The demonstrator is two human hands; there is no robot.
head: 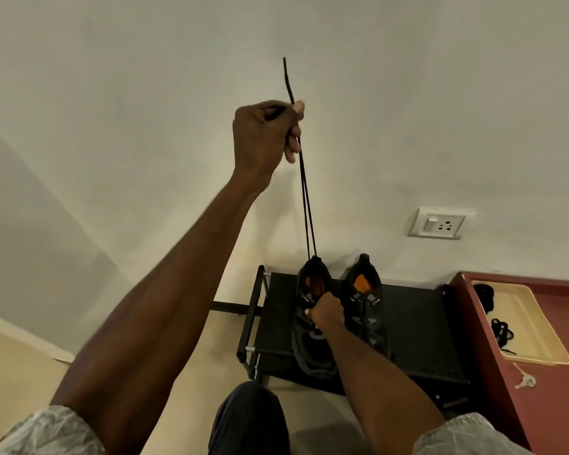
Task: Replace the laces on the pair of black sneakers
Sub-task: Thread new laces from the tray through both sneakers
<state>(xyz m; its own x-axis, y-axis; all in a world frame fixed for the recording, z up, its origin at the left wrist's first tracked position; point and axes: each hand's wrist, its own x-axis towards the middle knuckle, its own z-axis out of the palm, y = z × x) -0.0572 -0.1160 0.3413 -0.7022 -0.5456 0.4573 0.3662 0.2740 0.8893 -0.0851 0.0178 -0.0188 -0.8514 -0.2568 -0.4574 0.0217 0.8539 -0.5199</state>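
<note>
The left hand (266,134) is raised high in front of the wall, its fingers and thumb closed round a black lace (304,192); both strands run taut from the fist down to the left sneaker (311,326), and one tip sticks up above the thumb. The right hand (326,315) rests on the middle of that sneaker, fingers curled over its tongue area and holding it down on the black shoe rack (414,326). The right sneaker (365,303) stands just beside it on the same rack and appears to have its lace in place. To the right, a cream tray (536,326) on a dark red cabinet (559,408) holds more black laces (501,333). Judging by the taut double strand, the step in hand is drawing a lace through the left sneaker's eyelets, though whether it is going out or in cannot be told. The next move likely calls for a steady upward pull while the right hand keeps the shoe pinned.
</note>
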